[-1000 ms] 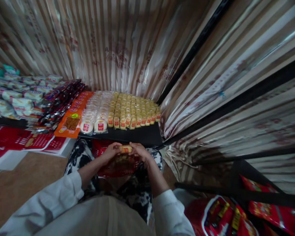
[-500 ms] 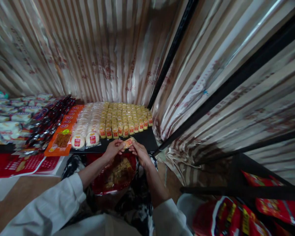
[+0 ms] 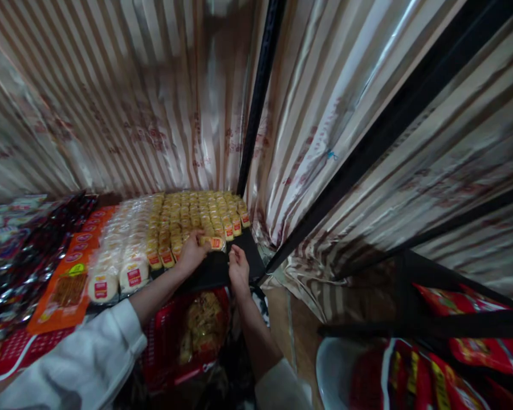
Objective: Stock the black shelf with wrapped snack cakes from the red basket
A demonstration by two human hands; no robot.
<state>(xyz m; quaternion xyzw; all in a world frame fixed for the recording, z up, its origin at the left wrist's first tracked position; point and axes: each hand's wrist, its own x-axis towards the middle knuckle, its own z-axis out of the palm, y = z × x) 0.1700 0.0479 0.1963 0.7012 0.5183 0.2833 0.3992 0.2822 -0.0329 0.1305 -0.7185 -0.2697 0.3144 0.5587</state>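
Observation:
My left hand grips a small wrapped snack cake with a red and yellow label, at the front of the rows. Behind it stand many wrapped snack cakes in close rows on a black shelf. Just right of the held cake is my right hand, its fingers curled together; whether anything is in them I cannot tell. Below my hands sits a red basket with more wrapped cakes in it.
Left of the cakes are white round pastries in clear wrap, an orange snack packet and dark packets. A black metal post and striped curtain border the shelf. Red bags lie at lower right.
Both hands held the cake together above the basket. Now the left hand has it at the rows, and the right hand has come off it. The view has turned right.

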